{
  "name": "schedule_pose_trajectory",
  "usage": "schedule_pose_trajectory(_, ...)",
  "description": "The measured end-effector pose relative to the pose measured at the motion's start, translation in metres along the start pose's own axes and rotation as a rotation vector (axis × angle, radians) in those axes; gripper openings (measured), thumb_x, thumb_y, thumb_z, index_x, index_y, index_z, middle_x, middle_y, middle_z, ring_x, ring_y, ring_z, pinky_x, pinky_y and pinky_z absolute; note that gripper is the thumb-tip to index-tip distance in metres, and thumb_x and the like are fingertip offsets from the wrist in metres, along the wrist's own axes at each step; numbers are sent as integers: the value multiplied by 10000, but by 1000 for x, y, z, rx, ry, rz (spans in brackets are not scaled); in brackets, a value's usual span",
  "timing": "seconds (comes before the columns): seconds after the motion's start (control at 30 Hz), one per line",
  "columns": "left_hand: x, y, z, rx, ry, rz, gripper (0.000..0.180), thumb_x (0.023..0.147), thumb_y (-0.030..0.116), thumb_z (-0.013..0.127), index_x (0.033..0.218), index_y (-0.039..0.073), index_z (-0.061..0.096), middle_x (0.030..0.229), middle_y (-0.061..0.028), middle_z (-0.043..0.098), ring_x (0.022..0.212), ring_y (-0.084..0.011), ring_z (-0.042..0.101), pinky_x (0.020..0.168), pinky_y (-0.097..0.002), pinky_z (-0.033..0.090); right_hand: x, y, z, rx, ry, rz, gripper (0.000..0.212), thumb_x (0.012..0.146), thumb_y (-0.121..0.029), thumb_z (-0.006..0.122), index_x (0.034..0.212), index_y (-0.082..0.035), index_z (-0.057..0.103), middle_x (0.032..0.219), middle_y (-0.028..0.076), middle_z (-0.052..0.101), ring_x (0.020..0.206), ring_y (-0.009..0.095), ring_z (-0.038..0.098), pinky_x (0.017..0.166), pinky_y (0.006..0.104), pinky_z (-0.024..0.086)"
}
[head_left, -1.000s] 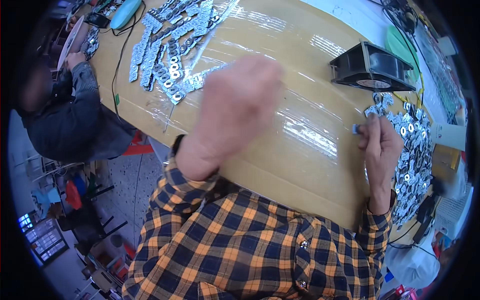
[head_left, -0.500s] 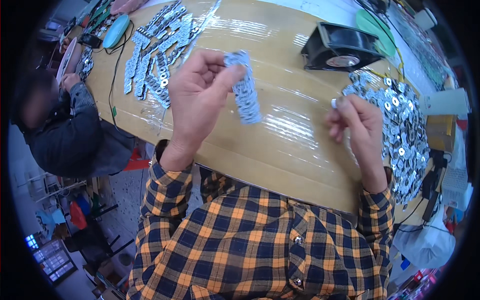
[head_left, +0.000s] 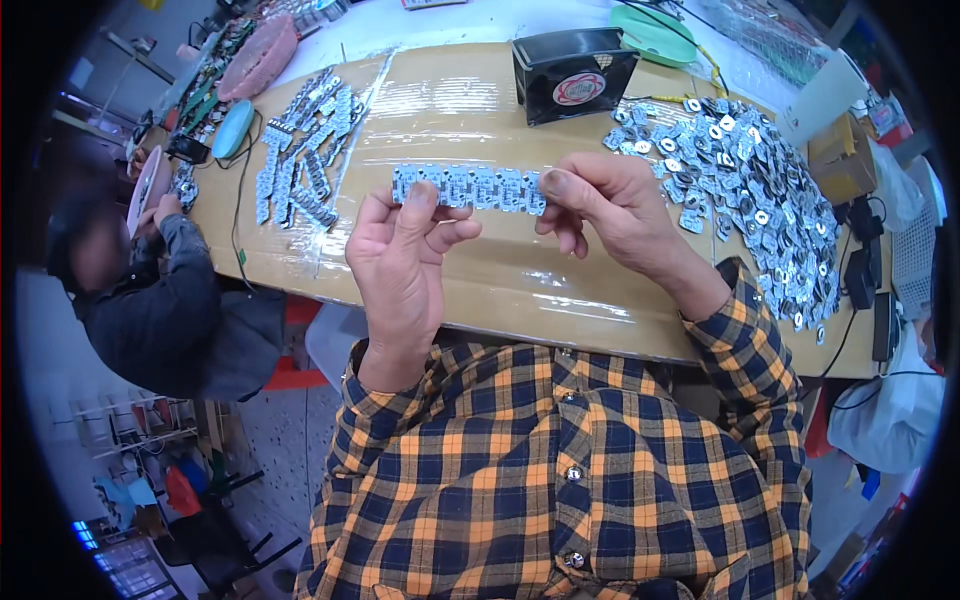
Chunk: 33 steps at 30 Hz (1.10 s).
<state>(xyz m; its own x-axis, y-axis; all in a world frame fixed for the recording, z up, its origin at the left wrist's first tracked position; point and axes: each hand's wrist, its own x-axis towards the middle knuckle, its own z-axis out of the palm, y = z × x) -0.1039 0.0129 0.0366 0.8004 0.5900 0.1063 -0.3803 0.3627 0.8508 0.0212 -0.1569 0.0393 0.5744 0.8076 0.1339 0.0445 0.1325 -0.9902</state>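
Observation:
Held level over the table is a strip of small circuit boards, pale with dark parts along it. My left hand pinches its left end, thumb on top. At the other end, my right hand grips the strip between thumb and fingers. A broad pile of small separate circuit boards, some with round light rings, spreads to the right. Stacked at the far left are more board strips.
A black box fan stands at the back, beside a green dish. To the left sit a blue dish and a pink basket. Another person works at the left edge. A cardboard box stands at right.
The strip has turned from upright to level. My right hand has moved left from beside the pile and now grips the strip's right end. The view has shifted a little.

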Motion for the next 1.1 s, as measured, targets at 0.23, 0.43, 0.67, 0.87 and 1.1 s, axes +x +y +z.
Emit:
schedule_pose_trajectory(0.23, -25, 20, -15, 283, -174, -86, 246, 894, 78, 637, 1065, -73, 544, 916, -120, 654, 793, -181, 665, 672, -285, 592, -3, -8, 0, 16, -124, 38, 304, 982, -233, 521, 829, 5, 633, 647, 58, 635, 473, 72, 572, 401, 185, 429)
schedule_pose_trajectory(0.43, -18, 26, -12, 773, -477, 15, 213, 878, 108, 662, 1008, -59, 644, 855, -74, 669, 773, -113, 642, 704, -217, 518, -5, -3, 0, 16, -299, 88, 291, 963, -246, 546, 814, -28, 667, 617, 27, 633, 459, 56, 577, 383, 165, 417)
schedule_pose_trajectory(0.67, -22, 40, 7, 570, -475, -404, 222, 874, 154, 683, 998, -29, 659, 787, -61, 663, 614, -77, 630, 501, -190, 512, -9, -7, 0, -47, -332, 57, 321, 964, -278, 551, 785, -32, 650, 610, 15, 625, 470, 54, 581, 416, 157, 430)
schedule_pose_trajectory(0.87, -20, 26, 8, 620, -424, -332, 209, 869, 187, 678, 944, -6, 648, 746, -51, 654, 546, -73, 606, 448, -168, 463, -9, -13, -4, -74, -319, 144, 349, 972, -288, 533, 790, -10, 637, 640, 37, 631, 505, 75, 578, 455, 193, 453)
schedule_pose_trajectory(1.1, -10, 15, 6, 330, -472, -306, 155, 876, 129, 673, 947, -7, 649, 756, -64, 669, 565, -74, 619, 455, -181, 467, -7, 3, -5, 385, -357, 138, 324, 977, -226, 505, 771, 4, 602, 623, 87, 615, 433, 98, 564, 379, 224, 460)
